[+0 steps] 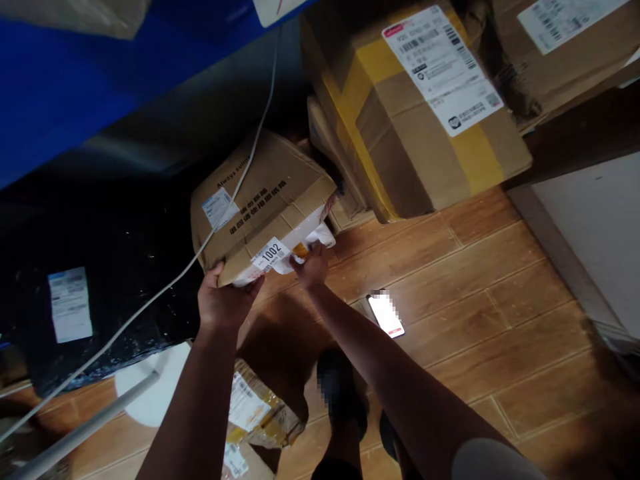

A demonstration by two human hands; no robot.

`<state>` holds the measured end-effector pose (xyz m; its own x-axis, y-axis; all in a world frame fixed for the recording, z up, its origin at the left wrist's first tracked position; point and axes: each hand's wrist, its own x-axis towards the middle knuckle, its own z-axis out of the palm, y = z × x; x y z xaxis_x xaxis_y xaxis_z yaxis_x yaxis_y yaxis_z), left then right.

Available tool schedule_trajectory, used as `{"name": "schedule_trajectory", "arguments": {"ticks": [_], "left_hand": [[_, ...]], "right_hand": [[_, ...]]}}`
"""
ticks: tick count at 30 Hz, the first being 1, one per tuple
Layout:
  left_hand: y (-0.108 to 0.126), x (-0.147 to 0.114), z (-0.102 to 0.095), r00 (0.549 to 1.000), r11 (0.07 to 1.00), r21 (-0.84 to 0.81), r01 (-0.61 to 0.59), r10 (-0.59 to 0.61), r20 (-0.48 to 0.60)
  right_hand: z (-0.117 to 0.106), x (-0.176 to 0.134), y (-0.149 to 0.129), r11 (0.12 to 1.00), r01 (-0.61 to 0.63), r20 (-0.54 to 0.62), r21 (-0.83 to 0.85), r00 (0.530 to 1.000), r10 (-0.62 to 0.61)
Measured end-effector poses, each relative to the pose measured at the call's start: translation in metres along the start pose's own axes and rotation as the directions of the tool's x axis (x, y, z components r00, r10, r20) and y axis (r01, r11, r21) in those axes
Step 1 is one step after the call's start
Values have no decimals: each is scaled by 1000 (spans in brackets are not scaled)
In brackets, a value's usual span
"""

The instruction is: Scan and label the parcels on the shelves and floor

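Observation:
A flat brown cardboard box (270,173) is tilted between my hands, with printed lettering and a shipping label (220,207) on its top. My left hand (224,300) grips its near left corner, thumb on the upper face and fingers underneath. On the box's front edge is a white label marked 1002 (271,255). My right hand (312,265) is closed at the front edge to the right of that label, pinching loose white plastic wrap (320,235). What lies under its fingertips is partly hidden. A thin white cable (257,137) crosses in front of the box.
A lit phone (386,313) lies on the wooden floor (475,320). Large taped cartons (415,147) stand at the upper right. Left is a black-wrapped parcel (125,300). A small taped parcel (270,407) and a white round base with a pole (145,393) are near my feet.

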<state>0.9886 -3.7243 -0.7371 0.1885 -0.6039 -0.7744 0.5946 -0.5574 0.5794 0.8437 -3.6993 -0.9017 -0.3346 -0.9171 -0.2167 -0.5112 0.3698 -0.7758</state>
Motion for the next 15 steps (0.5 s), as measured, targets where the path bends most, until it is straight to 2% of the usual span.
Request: {"name": "schedule_trajectory", "arguments": {"ticks": [3, 9, 12, 15], "left_hand": [[11, -2, 2, 998, 1000, 22, 7, -6, -69], [18, 6, 1, 998, 999, 31, -11, 13, -57], [6, 19, -6, 994, 1000, 17, -14, 16, -108], [-18, 40, -20, 994, 1000, -5, 1, -1, -111]], "right_hand": [[12, 1, -3, 999, 3, -18, -48, 1000, -4], [-2, -6, 24, 989, 101, 40, -112, 994, -97], [-17, -38, 36, 994, 86, 17, -60, 996, -85], [-46, -85, 58, 996, 67, 52, 53, 996, -70]]}}
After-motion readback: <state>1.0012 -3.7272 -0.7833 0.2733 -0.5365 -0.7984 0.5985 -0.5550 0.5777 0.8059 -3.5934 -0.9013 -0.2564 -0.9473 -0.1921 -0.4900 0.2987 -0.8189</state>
